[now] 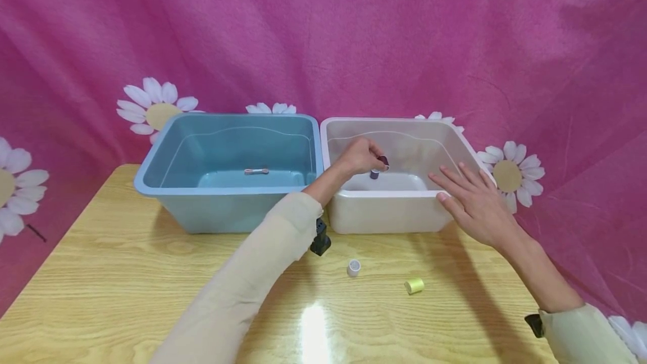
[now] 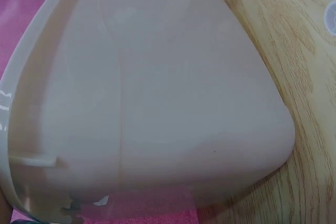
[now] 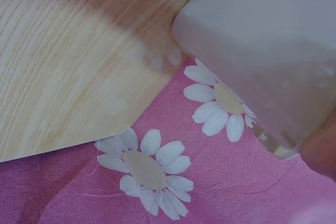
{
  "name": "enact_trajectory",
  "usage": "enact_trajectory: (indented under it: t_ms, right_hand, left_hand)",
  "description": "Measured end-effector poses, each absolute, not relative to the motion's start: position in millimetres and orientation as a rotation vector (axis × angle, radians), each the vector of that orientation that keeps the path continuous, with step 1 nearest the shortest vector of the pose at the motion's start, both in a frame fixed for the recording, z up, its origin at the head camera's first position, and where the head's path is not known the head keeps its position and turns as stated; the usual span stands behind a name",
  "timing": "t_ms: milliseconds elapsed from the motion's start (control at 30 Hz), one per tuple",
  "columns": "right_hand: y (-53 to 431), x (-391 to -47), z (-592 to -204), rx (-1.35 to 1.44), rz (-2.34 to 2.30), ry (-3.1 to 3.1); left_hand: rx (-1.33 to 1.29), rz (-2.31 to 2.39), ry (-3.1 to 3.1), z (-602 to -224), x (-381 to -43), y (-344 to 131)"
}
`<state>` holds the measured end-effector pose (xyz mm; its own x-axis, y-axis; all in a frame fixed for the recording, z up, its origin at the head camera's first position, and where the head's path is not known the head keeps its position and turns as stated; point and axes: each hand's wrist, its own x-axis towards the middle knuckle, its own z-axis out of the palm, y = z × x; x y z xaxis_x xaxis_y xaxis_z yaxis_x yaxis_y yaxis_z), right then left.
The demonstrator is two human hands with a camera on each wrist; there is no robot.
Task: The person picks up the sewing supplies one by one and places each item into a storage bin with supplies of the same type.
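Observation:
In the head view, my left hand point(image 1: 360, 156) reaches into the white bin point(image 1: 389, 212) and pinches a dark maroon thread spool point(image 1: 384, 160) between thumb and fingers. Just below it in that bin is a dark purple spool point(image 1: 374, 174). My right hand point(image 1: 472, 206) lies over the bin's right front corner, fingers spread and straight, holding nothing. The left wrist view shows mostly the bin's outer wall point(image 2: 157, 87). In the right wrist view, part of the right hand point(image 3: 321, 150) appears by the bin's rim.
Left of the white bin stands a blue bin point(image 1: 217, 206) with a small pinkish thread skein point(image 1: 256, 171) inside. A white spool point(image 1: 354, 267) and a yellow spool point(image 1: 414, 286) sit on the wooden table point(image 1: 101, 274) in front. Behind hangs a magenta flowered cloth point(image 1: 323, 32).

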<state>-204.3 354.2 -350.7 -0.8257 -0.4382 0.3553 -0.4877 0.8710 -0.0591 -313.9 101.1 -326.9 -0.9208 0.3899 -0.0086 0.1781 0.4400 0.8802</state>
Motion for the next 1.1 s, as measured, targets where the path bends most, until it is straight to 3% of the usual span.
enact_trajectory:
  t_ms: [1100]
  right_hand:
    - [352.7, -203.9, -349.2, 0.685, 0.193, -2.719]
  left_hand:
    - [0.560, 1.308, 2.563, -325.8, -311.2, 99.9]
